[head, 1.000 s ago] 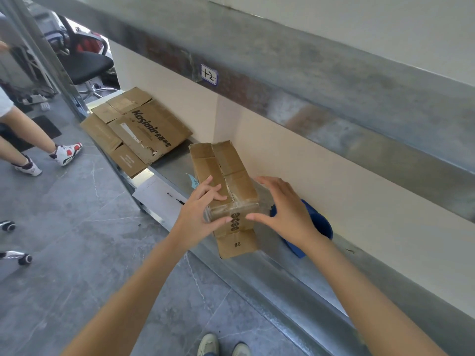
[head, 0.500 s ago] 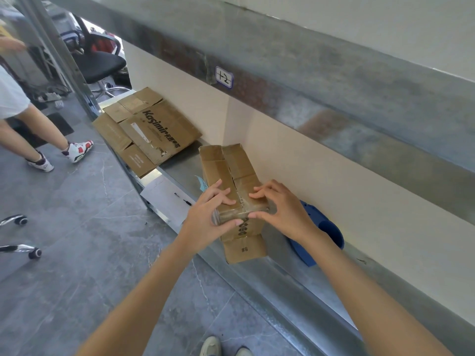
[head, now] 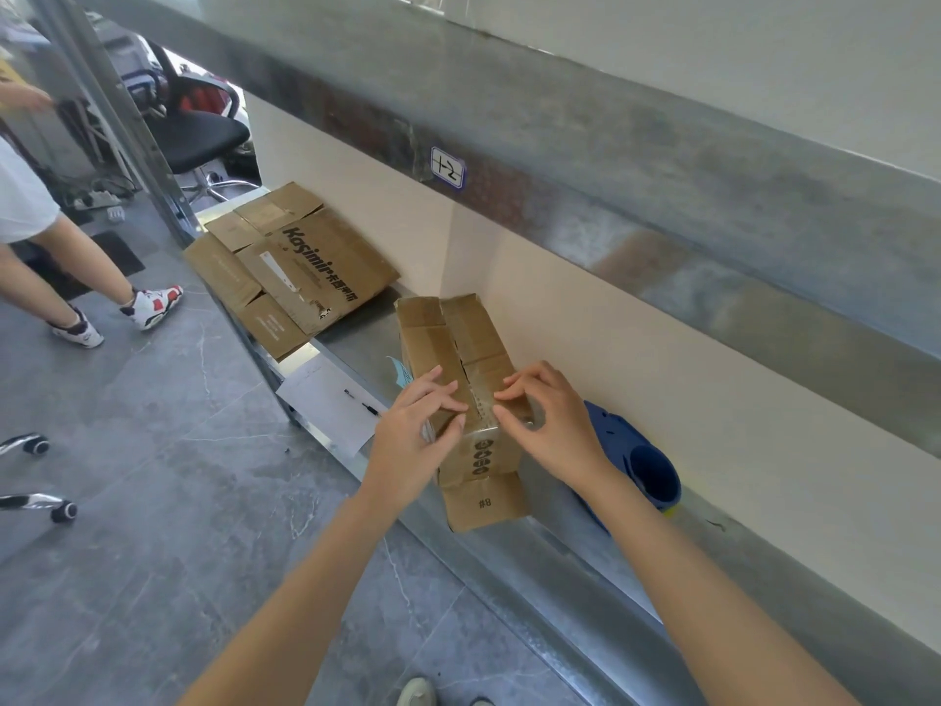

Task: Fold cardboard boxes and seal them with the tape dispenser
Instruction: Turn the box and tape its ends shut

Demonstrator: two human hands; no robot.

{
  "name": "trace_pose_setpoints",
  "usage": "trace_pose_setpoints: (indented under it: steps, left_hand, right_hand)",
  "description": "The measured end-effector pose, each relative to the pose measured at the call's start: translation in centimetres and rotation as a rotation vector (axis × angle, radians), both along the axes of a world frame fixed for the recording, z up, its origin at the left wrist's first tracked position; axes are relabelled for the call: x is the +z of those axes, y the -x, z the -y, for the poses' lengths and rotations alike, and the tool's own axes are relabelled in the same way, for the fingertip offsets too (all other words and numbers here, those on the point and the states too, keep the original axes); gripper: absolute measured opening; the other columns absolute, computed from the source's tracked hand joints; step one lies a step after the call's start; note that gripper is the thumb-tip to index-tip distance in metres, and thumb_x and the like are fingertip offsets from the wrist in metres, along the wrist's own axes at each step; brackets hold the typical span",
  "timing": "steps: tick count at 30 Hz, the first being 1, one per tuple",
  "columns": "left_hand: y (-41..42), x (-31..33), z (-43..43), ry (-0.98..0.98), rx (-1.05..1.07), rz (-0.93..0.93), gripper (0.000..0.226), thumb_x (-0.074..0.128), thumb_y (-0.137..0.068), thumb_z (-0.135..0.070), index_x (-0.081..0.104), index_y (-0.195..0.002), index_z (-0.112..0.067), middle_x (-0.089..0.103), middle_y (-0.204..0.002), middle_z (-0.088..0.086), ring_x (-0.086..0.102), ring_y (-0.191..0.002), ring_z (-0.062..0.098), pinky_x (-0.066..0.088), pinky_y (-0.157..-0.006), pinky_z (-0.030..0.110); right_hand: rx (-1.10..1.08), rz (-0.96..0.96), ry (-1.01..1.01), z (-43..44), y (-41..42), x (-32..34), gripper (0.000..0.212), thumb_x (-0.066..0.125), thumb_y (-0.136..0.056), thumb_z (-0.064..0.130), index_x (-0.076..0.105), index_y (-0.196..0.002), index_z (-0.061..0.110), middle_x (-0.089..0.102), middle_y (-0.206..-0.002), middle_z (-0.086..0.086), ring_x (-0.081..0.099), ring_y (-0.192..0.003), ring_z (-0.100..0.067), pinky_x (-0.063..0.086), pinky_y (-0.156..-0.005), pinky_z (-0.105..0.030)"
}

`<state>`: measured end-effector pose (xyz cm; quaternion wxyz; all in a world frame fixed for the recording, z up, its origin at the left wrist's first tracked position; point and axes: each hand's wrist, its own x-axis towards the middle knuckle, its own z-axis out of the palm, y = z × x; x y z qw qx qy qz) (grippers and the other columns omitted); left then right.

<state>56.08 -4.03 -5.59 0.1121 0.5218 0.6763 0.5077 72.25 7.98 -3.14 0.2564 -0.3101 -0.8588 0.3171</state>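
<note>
Cardboard box lay lengthwise on the metal ledge, close to its front edge and about midway along it. The left hand gripped the box's near left corner, fingers over the top and thumb on the end face. The right hand had bent fingertips set on the top beside the centre seam; whether it gripped or only pressed could not be told. The step looked like closing the top flaps. An end flap hung loose over the front edge. Next, the right hand would probably need the blue tape dispenser, just behind it towards the ledge's back edge, while the left kept the seam together.
</note>
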Motion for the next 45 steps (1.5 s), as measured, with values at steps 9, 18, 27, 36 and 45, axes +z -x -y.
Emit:
trace_pose_setpoints:
  steps: [9, 18, 27, 36, 45]
  left_hand:
    - [0.1, 0.4, 0.8, 0.061, -0.002, -0.011, 0.027, 0.072, -0.090, -0.026, 0.068, -0.116, -0.021, 0.062, -0.132, -0.009, 0.037, -0.139, -0.003, 0.036, -0.108, 0.020]
    - [1.4, 0.3, 1.1, 0.057, -0.090, -0.067, 0.023, 0.065, -0.094, -0.011, 0.067, -0.115, -0.019, 0.062, -0.135, -0.003, 0.035, -0.139, -0.007, 0.041, -0.106, 0.019]
    - [0.7, 0.5, 1.1, 0.045, -0.050, -0.014, 0.036, 0.053, -0.079, -0.019, 0.069, -0.111, -0.018, 0.065, -0.130, -0.004, 0.036, -0.139, -0.007, 0.041, -0.093, 0.005]
    - [0.4, 0.6, 0.4, 0.009, 0.011, -0.007, 0.040, 0.059, -0.074, 0.009, 0.071, -0.107, -0.011, 0.068, -0.126, 0.005, 0.043, -0.133, -0.010, 0.045, -0.098, 0.012]
    - [1.4, 1.5, 1.4, 0.140, -0.120, 0.099, 0.043, 0.052, -0.078, -0.005, 0.066, -0.113, -0.026, 0.062, -0.132, -0.006, 0.035, -0.139, -0.008, 0.038, -0.104, 0.012]
  right_hand:
    - [-0.040, 0.062, 0.001, 1.0, 0.5, 0.3, 0.028, 0.071, -0.083, 0.046, 0.063, -0.103, 0.027, 0.050, -0.105, 0.018, 0.049, -0.104, -0.004, 0.044, -0.083, -0.021]
    - [-0.011, -0.012, 0.162, -0.1, -0.7, 1.3, 0.028, 0.065, -0.094, 0.021, 0.060, -0.121, 0.027, 0.065, -0.112, 0.017, 0.058, -0.108, 0.006, 0.046, -0.101, -0.026]
    - [-0.009, -0.084, 0.211, 0.1, -0.7, 1.3, 0.039, 0.063, -0.083, -0.002, 0.061, -0.115, 0.021, 0.066, -0.110, 0.015, 0.061, -0.109, 0.000, 0.044, -0.098, -0.016]
    - [-0.036, -0.064, 0.188, 0.2, -0.4, 1.7, 0.037, 0.054, -0.086, -0.008, 0.062, -0.109, 0.020, 0.065, -0.106, 0.014, 0.060, -0.105, 0.005, 0.044, -0.094, -0.009]
    - [-0.013, -0.008, 0.201, 0.0, -0.6, 2.2, 0.040, 0.050, -0.091, -0.005, 0.059, -0.118, 0.023, 0.065, -0.110, 0.015, 0.057, -0.108, 0.009, 0.046, -0.094, -0.014]
